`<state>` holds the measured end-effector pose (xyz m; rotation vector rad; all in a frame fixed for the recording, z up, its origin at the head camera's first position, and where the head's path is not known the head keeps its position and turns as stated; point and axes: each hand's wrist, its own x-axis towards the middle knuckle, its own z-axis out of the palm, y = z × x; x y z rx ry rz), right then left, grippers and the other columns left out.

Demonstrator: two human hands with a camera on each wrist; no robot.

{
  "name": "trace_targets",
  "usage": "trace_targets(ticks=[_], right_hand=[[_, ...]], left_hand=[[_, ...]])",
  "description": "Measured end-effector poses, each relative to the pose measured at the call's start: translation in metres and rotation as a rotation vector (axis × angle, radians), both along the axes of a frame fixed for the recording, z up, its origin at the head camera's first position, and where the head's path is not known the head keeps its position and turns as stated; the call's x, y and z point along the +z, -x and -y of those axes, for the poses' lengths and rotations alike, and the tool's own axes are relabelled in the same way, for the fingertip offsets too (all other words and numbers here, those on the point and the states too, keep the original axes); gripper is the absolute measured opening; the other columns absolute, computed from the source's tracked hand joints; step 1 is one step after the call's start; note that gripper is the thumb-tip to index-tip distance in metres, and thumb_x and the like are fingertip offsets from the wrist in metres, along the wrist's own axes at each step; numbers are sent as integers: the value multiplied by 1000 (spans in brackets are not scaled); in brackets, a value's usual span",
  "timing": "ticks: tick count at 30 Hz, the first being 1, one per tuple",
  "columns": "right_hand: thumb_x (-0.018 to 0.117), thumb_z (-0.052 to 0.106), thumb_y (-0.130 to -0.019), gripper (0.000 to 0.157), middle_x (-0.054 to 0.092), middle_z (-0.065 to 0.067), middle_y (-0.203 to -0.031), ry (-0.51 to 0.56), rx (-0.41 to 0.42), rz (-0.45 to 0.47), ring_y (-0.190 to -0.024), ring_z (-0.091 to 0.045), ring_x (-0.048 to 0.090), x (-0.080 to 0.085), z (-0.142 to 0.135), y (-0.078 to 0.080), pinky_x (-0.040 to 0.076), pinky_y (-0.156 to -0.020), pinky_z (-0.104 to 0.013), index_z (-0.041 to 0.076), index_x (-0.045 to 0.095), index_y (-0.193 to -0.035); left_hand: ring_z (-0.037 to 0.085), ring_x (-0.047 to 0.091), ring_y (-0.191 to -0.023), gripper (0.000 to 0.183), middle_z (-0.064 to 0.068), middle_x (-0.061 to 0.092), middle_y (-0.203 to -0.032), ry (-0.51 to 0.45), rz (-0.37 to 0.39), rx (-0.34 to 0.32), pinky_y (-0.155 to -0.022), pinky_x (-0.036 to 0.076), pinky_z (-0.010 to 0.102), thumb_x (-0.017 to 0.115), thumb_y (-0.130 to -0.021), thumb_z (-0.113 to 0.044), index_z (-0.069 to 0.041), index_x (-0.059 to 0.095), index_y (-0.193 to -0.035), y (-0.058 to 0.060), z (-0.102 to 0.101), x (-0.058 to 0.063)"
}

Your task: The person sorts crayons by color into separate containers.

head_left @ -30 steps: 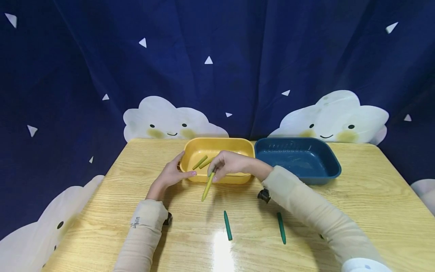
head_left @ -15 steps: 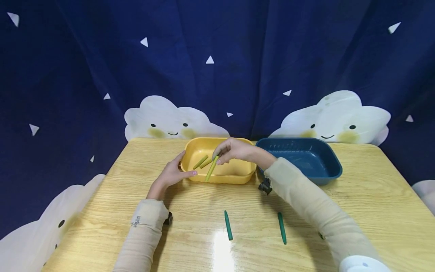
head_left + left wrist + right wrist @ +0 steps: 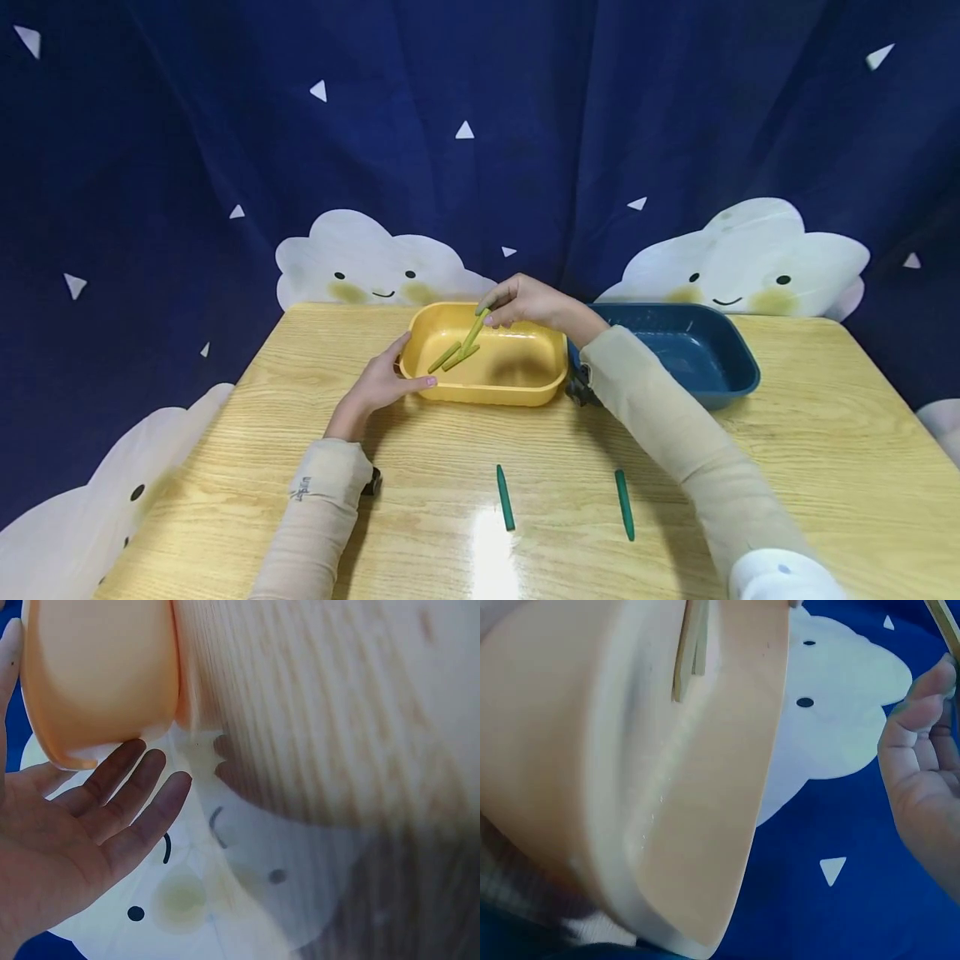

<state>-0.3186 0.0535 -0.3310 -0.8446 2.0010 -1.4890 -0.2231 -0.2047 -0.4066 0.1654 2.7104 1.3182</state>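
My right hand (image 3: 525,300) pinches a yellow crayon (image 3: 474,332) by its upper end, tilted above the yellow bin (image 3: 525,396). In the right wrist view, that hand (image 3: 926,750) and the held crayon (image 3: 943,621) are at the right edge. Two more yellow crayons (image 3: 444,357) lie on the bin's floor, at its left side. At the bin's left end is my left hand (image 3: 381,383), fingers along the side and thumb at the front wall. The left wrist view shows this hand (image 3: 67,840) with its fingers extended against the bin's outside.
A dark blue bin (image 3: 738,387) stands right of the yellow one, partly behind my right forearm. Two green crayons, one in the middle (image 3: 506,497) and one to the right (image 3: 624,505), lie on the wooden table (image 3: 427,533). A blue curtain (image 3: 465,183) hangs behind.
My right hand has moved back and up with the yellow crayon, from the bin's front edge to over its inside. The left hand has stayed at the bin's left end.
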Motion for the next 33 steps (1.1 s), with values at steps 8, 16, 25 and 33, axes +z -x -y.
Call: trace_targets(ticks=[8,16,25,33], right_hand=[[67,-2,-78,24,63,-2,-69,31,-106,52,-58,-12,51,0,8,21,42,-55,-23,-12,63,-100],[65,-4,-80,28,65,-7,-75,87,-215,137,-65,-19,51,-4,17,41,42,-60,-27,-13,60,-106],[67,-2,-79,24,64,-9,-81,61,-300,219,-74,-20,59,-22,25,58,49,-67,-28,-6,65,-103],[67,-4,-79,28,65,-9,-78,51,-315,225,-69,-17,60,-38,36,66,51,-64,-26,-10,62,-106]], left_hand=[[29,55,-101,98,23,47,-126,-17,-1,4,-83,46,38,76,-75,-31,-4,14,-146,3,2,-4],[31,53,-105,98,23,45,-129,-42,6,10,-86,44,40,76,-74,-30,-5,14,-146,2,1,-4],[30,54,-103,98,23,47,-126,-34,2,-2,-85,45,40,75,-75,-32,-4,14,-146,3,0,-3],[29,54,-103,99,22,48,-126,-17,6,9,-84,46,40,76,-74,-34,-7,14,-146,3,1,-5]])
